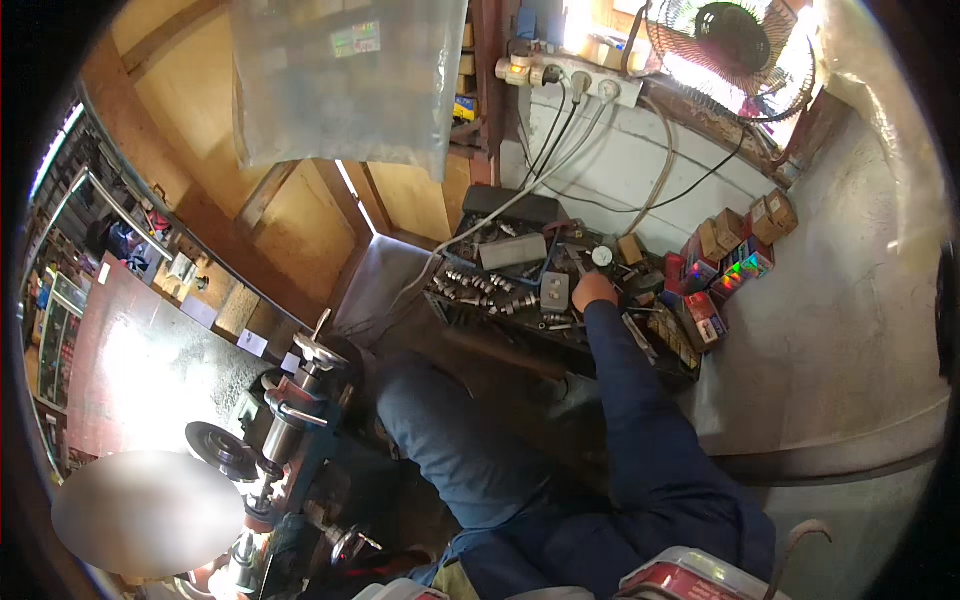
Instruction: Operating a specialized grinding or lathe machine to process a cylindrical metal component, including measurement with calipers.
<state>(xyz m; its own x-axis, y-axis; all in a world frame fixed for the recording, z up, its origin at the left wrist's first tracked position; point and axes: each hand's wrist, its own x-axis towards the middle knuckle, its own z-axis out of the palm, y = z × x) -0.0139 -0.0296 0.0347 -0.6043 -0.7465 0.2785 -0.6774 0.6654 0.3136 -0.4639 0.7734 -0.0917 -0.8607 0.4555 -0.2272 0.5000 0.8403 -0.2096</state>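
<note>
My right arm (pixel 640 400), in a dark blue sleeve, stretches out over a low bench crowded with tools. My right hand (pixel 596 291) is closed at the bench, its fingers mostly hidden. A slim metal tool (pixel 577 262) shows just beyond it; what the hand grips is too small to make out. Close by are a round white dial gauge (pixel 602 256) and a grey metal block (pixel 555 292) with two round holes. Several shiny metal cutter-like parts (pixel 470 288) lie left of the block. My left hand is out of sight.
A machine with a black handwheel (pixel 222 450) stands at left. Small cardboard boxes (pixel 722 235) are stacked right of the tools. Cables hang from a white power strip (pixel 590 82) on the wall, beneath a fan (pixel 732 40). A plastic sheet (pixel 345 85) hangs at upper left.
</note>
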